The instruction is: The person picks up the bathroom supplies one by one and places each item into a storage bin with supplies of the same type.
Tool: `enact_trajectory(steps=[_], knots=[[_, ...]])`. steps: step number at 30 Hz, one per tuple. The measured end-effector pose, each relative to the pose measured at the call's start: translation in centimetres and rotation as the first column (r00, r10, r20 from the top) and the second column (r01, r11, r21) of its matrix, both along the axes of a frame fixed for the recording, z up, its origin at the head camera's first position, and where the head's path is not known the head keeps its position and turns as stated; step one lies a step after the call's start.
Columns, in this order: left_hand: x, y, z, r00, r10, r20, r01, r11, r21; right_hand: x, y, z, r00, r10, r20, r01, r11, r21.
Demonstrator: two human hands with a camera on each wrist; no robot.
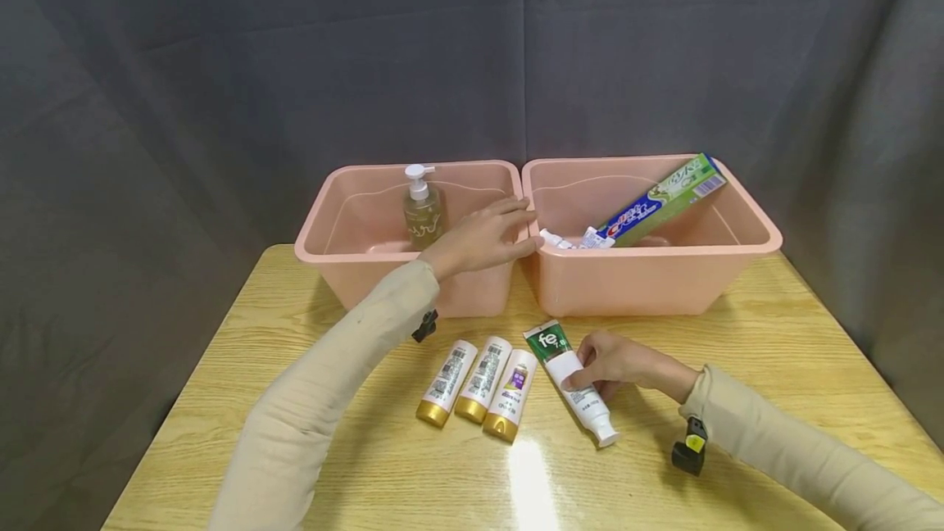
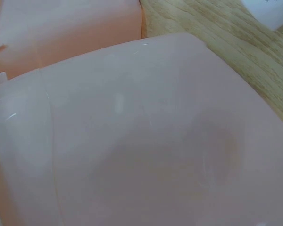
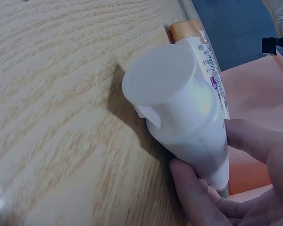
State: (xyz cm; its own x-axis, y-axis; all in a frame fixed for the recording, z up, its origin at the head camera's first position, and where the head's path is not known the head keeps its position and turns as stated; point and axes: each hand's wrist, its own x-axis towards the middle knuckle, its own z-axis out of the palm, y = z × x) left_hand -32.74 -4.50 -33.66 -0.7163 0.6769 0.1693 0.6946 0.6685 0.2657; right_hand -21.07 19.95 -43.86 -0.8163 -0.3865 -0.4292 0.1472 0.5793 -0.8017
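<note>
In the head view my right hand [image 1: 608, 363] grips a white and green squeeze tube [image 1: 564, 367] at its middle, over the table. Up close in the right wrist view, thumb and fingers lie on either side of the tube [image 3: 188, 122], its white cap towards the camera. My left hand [image 1: 483, 238] reaches over the left pink bin [image 1: 347, 256], fingers extended to where the two bins' rims meet. Whether its fingertips touch the rim I cannot tell. Three white tubes with gold caps [image 1: 447, 383] lie side by side left of the gripped tube.
Inside the left bin stands a pump bottle [image 1: 424, 211]. The right pink bin [image 1: 634, 281] holds a green and blue toothpaste box [image 1: 660, 199], leaning on its rim, and small white items [image 1: 596, 238]. Both bins stand at the back of the wooden table [image 1: 369, 482].
</note>
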Motion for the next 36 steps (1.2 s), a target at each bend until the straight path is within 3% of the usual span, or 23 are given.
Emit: enact_trajectory(steps=[16, 25, 36], knots=[[0.17, 0.03, 0.13, 1.000, 0.009, 0.005, -0.009, 1.000, -0.018, 0.02, 0.10, 0.03, 0.999, 0.000, -0.041, 0.000, 1.000, 0.019], [0.12, 0.01, 0.12, 1.000, 0.010, 0.003, -0.010, 1.000, -0.021, -0.16, 0.36, 0.43, 0.996, 0.066, -0.053, -0.065, 0.998, 0.011], [0.18, -0.01, 0.20, 1.000, 0.013, 0.002, -0.013, 1.000, -0.019, -0.19, 0.28, 0.58, 0.996, 0.056, -0.066, -0.052, 0.997, 0.060]])
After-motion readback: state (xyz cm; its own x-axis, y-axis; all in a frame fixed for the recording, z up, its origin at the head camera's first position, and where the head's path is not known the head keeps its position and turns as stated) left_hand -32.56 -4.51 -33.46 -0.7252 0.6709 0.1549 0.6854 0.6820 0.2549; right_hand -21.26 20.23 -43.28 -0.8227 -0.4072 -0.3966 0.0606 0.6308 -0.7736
